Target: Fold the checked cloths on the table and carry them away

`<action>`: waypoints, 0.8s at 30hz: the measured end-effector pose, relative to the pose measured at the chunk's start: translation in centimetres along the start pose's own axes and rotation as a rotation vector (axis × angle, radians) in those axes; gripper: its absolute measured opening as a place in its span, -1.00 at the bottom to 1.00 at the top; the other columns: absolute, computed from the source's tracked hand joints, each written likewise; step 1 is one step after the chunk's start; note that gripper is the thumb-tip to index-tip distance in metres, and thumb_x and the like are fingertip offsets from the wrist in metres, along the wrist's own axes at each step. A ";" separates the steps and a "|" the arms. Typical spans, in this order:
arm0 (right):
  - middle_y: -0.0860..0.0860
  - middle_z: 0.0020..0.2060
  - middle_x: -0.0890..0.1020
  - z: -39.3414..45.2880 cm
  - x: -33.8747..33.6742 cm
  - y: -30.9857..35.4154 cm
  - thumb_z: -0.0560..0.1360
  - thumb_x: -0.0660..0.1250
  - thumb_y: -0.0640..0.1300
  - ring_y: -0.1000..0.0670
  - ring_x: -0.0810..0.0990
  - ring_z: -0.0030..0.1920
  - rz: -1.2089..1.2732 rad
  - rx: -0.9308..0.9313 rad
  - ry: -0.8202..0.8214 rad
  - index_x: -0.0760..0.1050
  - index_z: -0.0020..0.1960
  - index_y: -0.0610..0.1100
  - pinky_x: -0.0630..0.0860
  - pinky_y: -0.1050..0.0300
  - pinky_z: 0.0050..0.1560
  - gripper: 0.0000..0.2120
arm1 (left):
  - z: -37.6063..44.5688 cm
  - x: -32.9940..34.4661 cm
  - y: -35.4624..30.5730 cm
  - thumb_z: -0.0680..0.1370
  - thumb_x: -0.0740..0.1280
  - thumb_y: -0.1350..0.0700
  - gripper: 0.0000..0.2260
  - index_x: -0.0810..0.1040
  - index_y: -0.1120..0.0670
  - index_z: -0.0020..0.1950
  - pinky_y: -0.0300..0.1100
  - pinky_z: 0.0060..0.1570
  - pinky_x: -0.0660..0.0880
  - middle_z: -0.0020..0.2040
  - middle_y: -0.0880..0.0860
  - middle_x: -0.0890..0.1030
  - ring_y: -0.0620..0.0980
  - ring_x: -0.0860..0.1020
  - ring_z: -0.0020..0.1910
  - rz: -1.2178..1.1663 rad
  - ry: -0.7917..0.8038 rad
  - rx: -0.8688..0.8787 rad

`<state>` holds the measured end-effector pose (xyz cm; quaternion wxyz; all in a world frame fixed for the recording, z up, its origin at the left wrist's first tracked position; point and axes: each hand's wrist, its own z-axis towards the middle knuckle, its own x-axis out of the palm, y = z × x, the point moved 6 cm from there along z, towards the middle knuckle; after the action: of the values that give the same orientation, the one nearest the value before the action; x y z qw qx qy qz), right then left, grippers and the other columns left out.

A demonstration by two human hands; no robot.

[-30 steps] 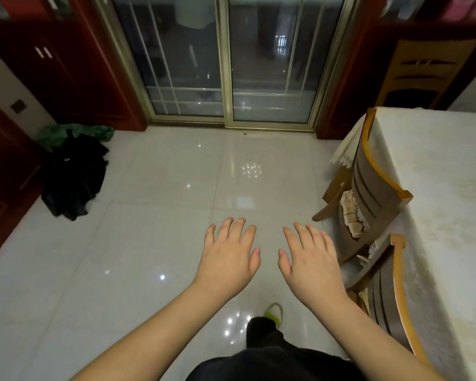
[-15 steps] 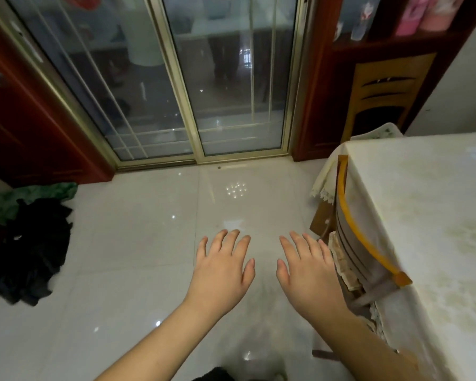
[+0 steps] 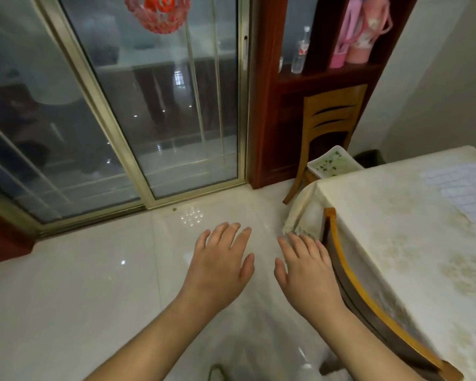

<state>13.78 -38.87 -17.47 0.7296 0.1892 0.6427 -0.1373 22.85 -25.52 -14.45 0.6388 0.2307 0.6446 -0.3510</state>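
Hands: left hand (image 3: 220,259) and right hand (image 3: 307,268) flat over the floor (image 3: 80,292), fingers straight, gripping nothing, likely poised to reach.
Checked cloth (image 3: 462,193): lies on the table (image 3: 396,243), far right, untouched.
Chair (image 3: 368,295): tucked against the table, between person and cloth.

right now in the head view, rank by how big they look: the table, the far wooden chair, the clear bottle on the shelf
1. table, largest, though it is also nearest the camera
2. far wooden chair
3. clear bottle, smallest, and farthest back
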 end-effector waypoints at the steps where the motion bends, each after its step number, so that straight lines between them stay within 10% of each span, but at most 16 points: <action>1: -0.06 0.29 0.56 1.1 0.1 0.3 0.55 0.00 0.08 -0.12 0.49 0.33 0.002 0.027 -0.003 0.48 0.36 -0.08 0.37 -0.15 0.38 -0.49 | 1.2 -0.3 0.9 0.62 0.01 -0.16 -0.51 0.30 -0.05 0.52 0.06 0.46 0.23 0.49 -0.01 0.38 0.03 0.31 0.49 -0.006 0.002 0.026; 10: -0.08 0.23 0.61 9.6 0.6 -1.2 0.53 0.06 0.08 -0.13 0.57 0.25 -0.007 0.190 0.007 0.53 0.32 -0.10 0.48 -0.08 0.24 -0.50 | 12.8 0.7 3.2 0.65 -0.05 -0.19 -0.50 0.06 -0.11 0.58 -0.04 0.52 -0.02 0.59 -0.08 0.12 -0.07 0.06 0.56 -0.041 0.153 0.219; 15: -0.11 0.23 0.62 15.2 1.7 -6.5 0.52 0.06 0.09 -0.15 0.58 0.24 -0.011 0.334 -0.053 0.55 0.30 -0.11 0.49 -0.13 0.24 -0.48 | 21.2 2.8 1.4 0.50 -0.28 -0.23 -0.33 0.14 -0.08 0.57 -0.01 0.51 0.08 0.56 -0.05 0.20 -0.06 0.13 0.54 -0.017 0.153 0.340; 24: -0.08 0.30 0.57 26.0 1.2 -15.8 0.56 0.00 0.12 -0.15 0.54 0.30 0.013 0.505 -0.086 0.51 0.36 -0.07 0.43 -0.12 0.30 -0.47 | 36.8 3.1 -5.1 0.58 0.03 -0.15 -0.51 0.41 0.00 0.43 0.06 0.30 0.42 0.37 0.02 0.50 0.01 0.45 0.35 -0.010 0.117 0.500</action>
<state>29.94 -64.68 -17.59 0.6866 0.3637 0.5553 -0.2966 43.15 -56.84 -14.43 0.5216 0.3983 0.5748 -0.4887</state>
